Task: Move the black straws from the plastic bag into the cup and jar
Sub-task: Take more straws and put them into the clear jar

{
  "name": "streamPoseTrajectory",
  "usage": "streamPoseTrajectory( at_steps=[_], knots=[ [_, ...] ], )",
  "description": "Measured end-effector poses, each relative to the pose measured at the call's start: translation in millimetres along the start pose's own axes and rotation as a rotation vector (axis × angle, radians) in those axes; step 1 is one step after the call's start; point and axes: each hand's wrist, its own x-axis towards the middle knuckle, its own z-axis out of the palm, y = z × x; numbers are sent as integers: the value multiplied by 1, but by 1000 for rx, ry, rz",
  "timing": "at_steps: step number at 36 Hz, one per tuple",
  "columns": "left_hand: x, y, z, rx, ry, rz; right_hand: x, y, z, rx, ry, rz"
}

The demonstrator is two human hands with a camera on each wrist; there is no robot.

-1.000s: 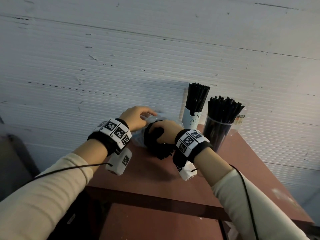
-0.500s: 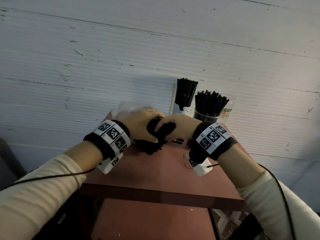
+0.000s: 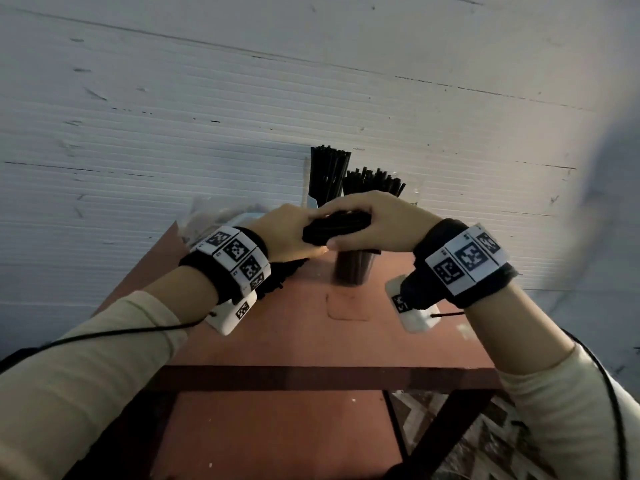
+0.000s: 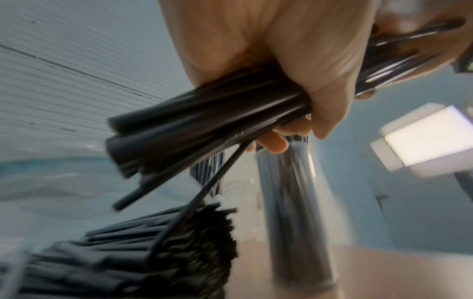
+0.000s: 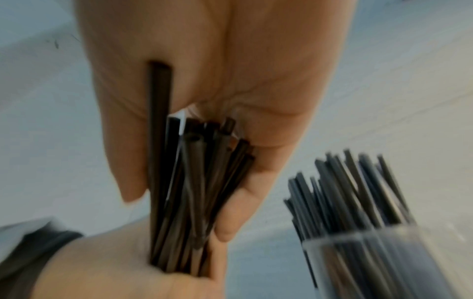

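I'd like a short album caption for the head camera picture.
Both hands, left hand and right hand, grip a bundle of black straws above the table, before the straw-filled cup and jar.

Red-brown table (image 3: 311,341) — jar (image 3: 351,268), cup (image 3: 311,201), bag (image 3: 204,216)

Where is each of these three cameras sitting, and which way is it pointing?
Head: worn on the head, looks forward and down at the table; both forearms, left hand and right hand show.
Left wrist: looks along the left hand at the bundle of straws it grips.
Right wrist: looks along the right hand at the bundle; the jar stands beside.
All three views share the bundle.
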Motion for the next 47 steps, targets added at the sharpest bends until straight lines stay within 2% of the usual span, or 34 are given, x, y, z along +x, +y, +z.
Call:
streamPoseTrajectory(
  at_steps=[5, 9, 13, 15, 19, 21, 28, 30, 35, 38, 43, 47],
  knots=[
    [9, 13, -1, -210, 70, -90, -14, -17, -30, 167, 253, -26],
    [13, 27, 4, -501, 145, -91, -15, -29, -38, 298, 476, -153],
    [11, 38, 21, -824, 103, -133, -3, -27, -22, 204, 559, -180],
    [9, 39, 35, -935, 42, -140, 2, -19, -10, 121, 530, -191],
    [4, 32, 55, -966, -8, -155, 6, 0, 10, -38, 395, -146],
    [4, 28, 59, -989, 8, -172, 8, 5, 16, -68, 382, -152],
    [9, 32, 44, -1029, 56, -153, 10, 4, 15, 2, 547, -218],
    [9, 29, 43, -1015, 43, -154, 9, 6, 18, 14, 548, -214],
    [5, 15, 57, -921, -106, -243, 9, 13, 30, 15, 487, -181],
    [4, 14, 57, -951, -94, -253, 9, 12, 30, 31, 561, -208],
    [3, 11, 56, -924, -130, -256, 10, 11, 34, 42, 524, -223],
    [3, 9, 56, -936, -133, -265, 11, 12, 35, 45, 587, -225]
  ],
)
